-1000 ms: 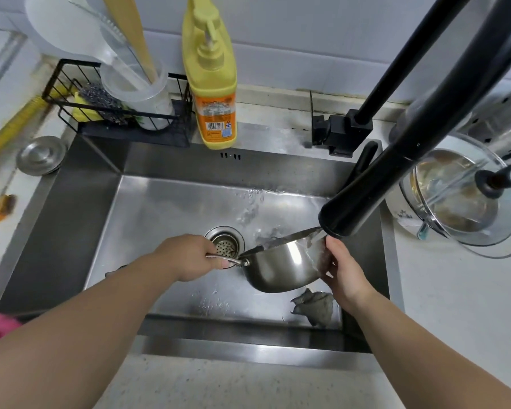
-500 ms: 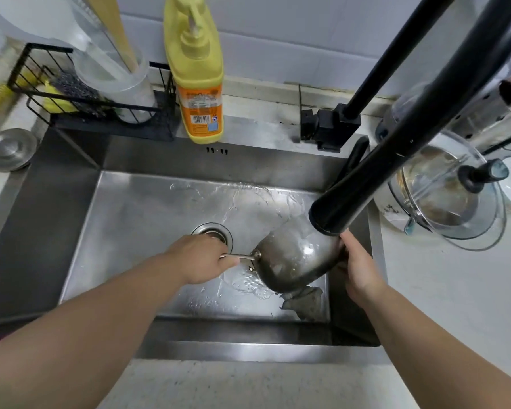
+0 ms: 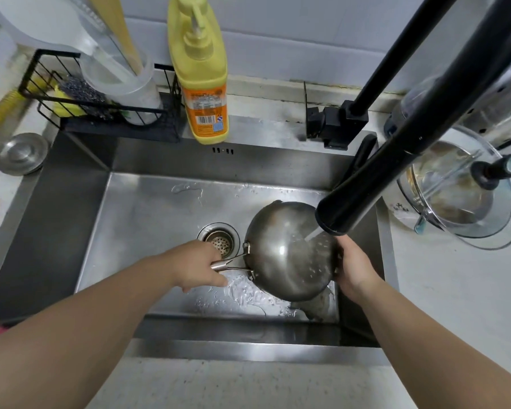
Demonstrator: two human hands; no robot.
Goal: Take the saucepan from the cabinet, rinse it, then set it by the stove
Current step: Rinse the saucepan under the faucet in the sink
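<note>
The small steel saucepan (image 3: 283, 252) is turned bottom-up over the right half of the steel sink (image 3: 148, 214). Water from the black faucet spout (image 3: 363, 196) runs onto its rounded underside and splashes into the basin. My left hand (image 3: 198, 267) grips the saucepan's thin metal handle near the drain (image 3: 219, 240). My right hand (image 3: 351, 264) holds the pan's right rim, fingers partly hidden behind it.
A grey rag (image 3: 316, 305) lies in the sink under the pan. A yellow soap bottle (image 3: 201, 72) and a black wire rack (image 3: 101, 98) with scrubbers stand behind the sink. A glass lid (image 3: 460, 190) rests on the counter at right, a steel sink plug (image 3: 21, 153) at left.
The saucepan has been rolled from open side up to bottom-up under the running water. Both hands kept their grip and shifted slightly.
</note>
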